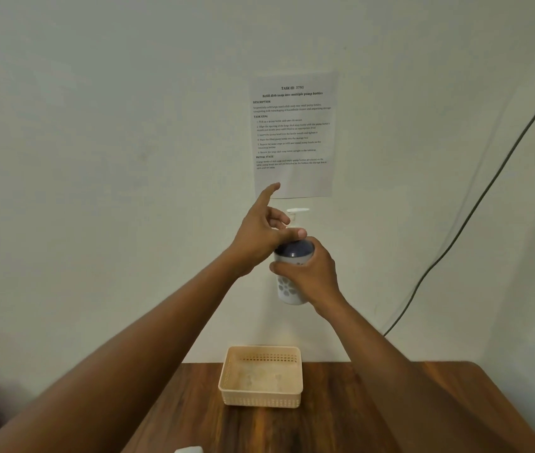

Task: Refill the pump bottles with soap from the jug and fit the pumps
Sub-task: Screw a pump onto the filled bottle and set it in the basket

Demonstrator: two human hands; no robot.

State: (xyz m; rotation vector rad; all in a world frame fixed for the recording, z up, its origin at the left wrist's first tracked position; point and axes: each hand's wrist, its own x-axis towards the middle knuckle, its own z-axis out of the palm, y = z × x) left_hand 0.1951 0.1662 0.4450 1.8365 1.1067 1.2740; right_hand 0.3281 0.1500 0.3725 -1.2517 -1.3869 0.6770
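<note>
Fitting pump on bottle | R hand grip wraps bottle, L hand pinches collar | basket on desk empty; jug unseen

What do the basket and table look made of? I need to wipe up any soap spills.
Basket: probably matt beige plastic, given its moulded walls with rows of small slots. Table: wood or wood-look laminate, with brown streaked grain and a slight sheen; which one, I cannot tell.

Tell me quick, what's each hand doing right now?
Left hand: thumb and fingers pinch the collar of the white pump, index finger sticking out.
Right hand: gripping the pump bottle, held up above the basket.
</note>
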